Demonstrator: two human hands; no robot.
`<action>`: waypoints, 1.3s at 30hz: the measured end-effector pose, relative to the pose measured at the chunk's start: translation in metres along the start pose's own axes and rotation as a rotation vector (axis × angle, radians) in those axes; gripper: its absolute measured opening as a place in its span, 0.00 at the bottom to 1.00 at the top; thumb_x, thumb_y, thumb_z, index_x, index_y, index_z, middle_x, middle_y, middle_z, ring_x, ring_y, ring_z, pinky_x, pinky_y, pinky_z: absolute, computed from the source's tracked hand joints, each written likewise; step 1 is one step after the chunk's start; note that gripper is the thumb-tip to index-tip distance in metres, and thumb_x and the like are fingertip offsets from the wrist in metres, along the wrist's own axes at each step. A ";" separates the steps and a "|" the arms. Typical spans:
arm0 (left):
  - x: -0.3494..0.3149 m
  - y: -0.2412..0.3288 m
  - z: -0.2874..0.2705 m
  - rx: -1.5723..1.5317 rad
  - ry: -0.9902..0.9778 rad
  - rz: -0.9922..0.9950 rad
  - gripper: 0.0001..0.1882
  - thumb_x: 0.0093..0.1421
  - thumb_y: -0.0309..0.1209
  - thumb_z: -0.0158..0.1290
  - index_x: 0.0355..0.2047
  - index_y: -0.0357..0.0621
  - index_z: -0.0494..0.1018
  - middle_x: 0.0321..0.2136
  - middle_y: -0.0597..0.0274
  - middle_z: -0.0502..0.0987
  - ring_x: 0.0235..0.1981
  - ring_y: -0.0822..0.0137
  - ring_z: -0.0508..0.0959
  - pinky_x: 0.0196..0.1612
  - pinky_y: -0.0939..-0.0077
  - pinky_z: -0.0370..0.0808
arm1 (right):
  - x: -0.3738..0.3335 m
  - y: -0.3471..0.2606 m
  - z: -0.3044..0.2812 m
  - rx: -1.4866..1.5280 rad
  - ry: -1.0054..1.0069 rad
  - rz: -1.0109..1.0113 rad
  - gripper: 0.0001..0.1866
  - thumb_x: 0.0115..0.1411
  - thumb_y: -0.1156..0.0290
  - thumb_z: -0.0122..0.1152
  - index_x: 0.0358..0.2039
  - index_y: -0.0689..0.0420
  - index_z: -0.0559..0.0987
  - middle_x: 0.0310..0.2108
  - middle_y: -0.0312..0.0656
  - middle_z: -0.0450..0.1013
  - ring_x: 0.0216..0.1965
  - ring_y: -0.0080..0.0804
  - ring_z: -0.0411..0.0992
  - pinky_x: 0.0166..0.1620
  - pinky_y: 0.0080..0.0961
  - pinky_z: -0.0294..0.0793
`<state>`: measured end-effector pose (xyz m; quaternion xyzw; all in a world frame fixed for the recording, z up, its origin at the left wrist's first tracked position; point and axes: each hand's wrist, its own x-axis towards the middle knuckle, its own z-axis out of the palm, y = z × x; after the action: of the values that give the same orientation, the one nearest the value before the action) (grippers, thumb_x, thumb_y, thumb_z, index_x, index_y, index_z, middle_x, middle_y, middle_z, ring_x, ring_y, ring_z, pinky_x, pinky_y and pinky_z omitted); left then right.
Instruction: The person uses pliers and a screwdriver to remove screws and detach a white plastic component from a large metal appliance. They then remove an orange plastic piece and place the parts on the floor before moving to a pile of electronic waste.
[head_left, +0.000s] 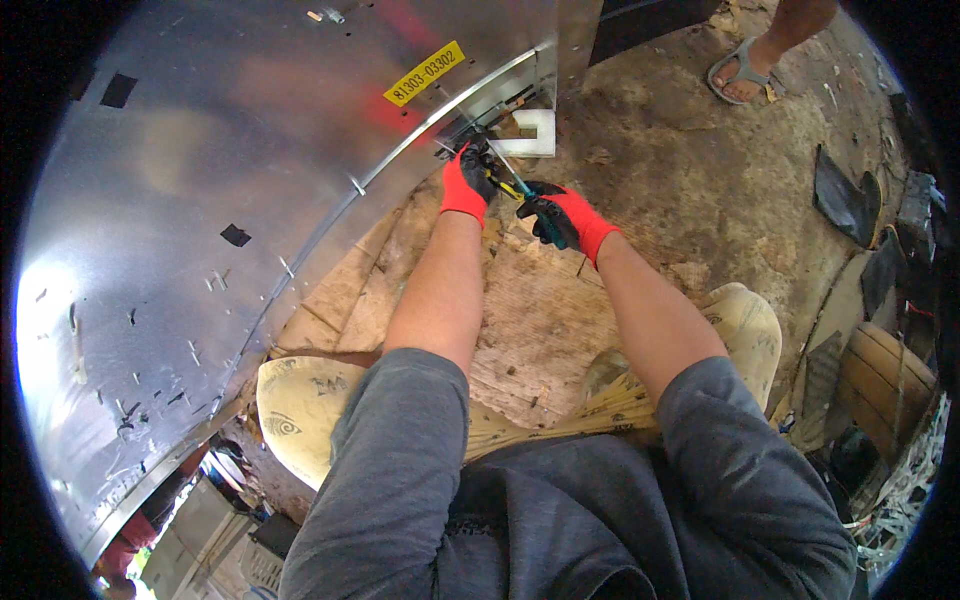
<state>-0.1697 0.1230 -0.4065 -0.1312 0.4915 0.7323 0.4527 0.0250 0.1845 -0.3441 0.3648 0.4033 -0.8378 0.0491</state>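
At the metal panel's (250, 200) lower edge, left hand (470, 180) seemingly pinching something small, right hand (560, 215) gripping a screwdriver (520, 185).

Metal panel (230, 200) left — board (540, 320) beside it, seemingly touching.

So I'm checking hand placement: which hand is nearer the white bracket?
Left. The left hand is just beside the white bracket; the right hand is farther below it.

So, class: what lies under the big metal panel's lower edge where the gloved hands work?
Worn wooden boards lie on a dirt floor beside the metal panel. The left hand and right hand hide the corner itself.
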 end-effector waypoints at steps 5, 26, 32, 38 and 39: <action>-0.006 0.000 -0.004 0.243 0.070 0.093 0.08 0.57 0.36 0.58 0.31 0.47 0.75 0.20 0.68 0.70 0.20 0.71 0.69 0.23 0.73 0.68 | 0.012 0.017 0.014 -0.225 0.200 -0.164 0.16 0.55 0.65 0.56 0.45 0.52 0.78 0.30 0.38 0.77 0.21 0.26 0.73 0.24 0.25 0.74; -0.027 -0.010 0.019 0.182 0.084 0.084 0.11 0.55 0.39 0.61 0.26 0.47 0.76 0.17 0.70 0.67 0.16 0.73 0.64 0.19 0.75 0.60 | 0.002 0.015 0.000 -0.378 0.211 -0.211 0.13 0.58 0.63 0.59 0.33 0.61 0.76 0.27 0.43 0.75 0.28 0.31 0.75 0.30 0.27 0.73; -0.012 -0.002 -0.002 0.153 0.021 0.018 0.10 0.58 0.41 0.57 0.33 0.49 0.76 0.19 0.68 0.70 0.17 0.72 0.67 0.21 0.74 0.66 | -0.010 0.005 0.011 0.093 -0.041 0.082 0.16 0.56 0.59 0.63 0.34 0.60 0.76 0.28 0.44 0.75 0.26 0.32 0.74 0.29 0.30 0.73; -0.024 -0.007 0.019 0.111 -0.035 0.060 0.10 0.59 0.41 0.56 0.30 0.48 0.76 0.19 0.69 0.70 0.19 0.72 0.67 0.21 0.75 0.63 | -0.001 0.004 -0.013 -0.075 -0.084 0.099 0.22 0.53 0.55 0.65 0.41 0.58 0.75 0.32 0.44 0.76 0.28 0.34 0.75 0.32 0.34 0.74; -0.026 -0.007 0.022 0.106 -0.035 0.100 0.11 0.58 0.41 0.56 0.26 0.48 0.75 0.18 0.70 0.69 0.18 0.73 0.67 0.21 0.77 0.61 | 0.004 0.007 -0.015 -0.289 -0.007 0.018 0.23 0.52 0.55 0.66 0.41 0.58 0.74 0.32 0.44 0.77 0.28 0.34 0.76 0.32 0.33 0.74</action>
<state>-0.1442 0.1286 -0.3836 -0.0694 0.5276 0.7290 0.4306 0.0332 0.1918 -0.3574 0.3546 0.5163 -0.7717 0.1101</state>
